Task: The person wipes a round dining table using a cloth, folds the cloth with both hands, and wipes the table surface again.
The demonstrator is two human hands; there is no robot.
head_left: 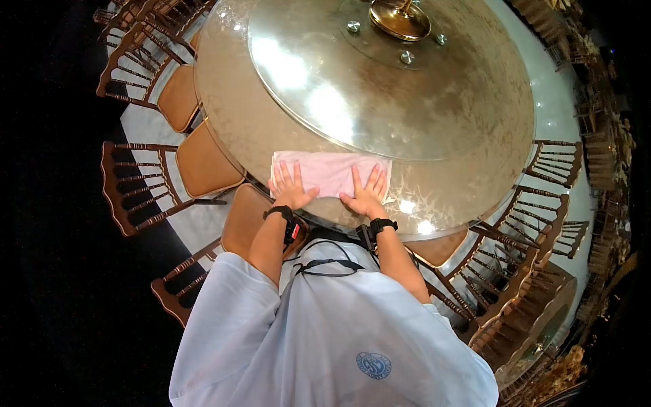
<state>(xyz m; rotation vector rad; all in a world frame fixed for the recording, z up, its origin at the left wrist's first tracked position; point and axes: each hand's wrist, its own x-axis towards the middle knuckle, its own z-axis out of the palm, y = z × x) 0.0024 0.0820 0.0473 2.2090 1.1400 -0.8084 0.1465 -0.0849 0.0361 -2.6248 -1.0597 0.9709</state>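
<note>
A pink cloth lies spread flat on the near part of a large round table, just below the edge of the raised glass disc. On the cloth's left part rests my left hand, palm down with its fingers spread. My right hand presses flat on the right part, its fingers also apart. Bare cloth shows between the two hands. Both wrists wear black straps with small devices.
Brown chairs stand around the table at the left, and more wooden chairs at the right. A gold base sits on the disc near small clear knobs. Another round table shows at the lower right.
</note>
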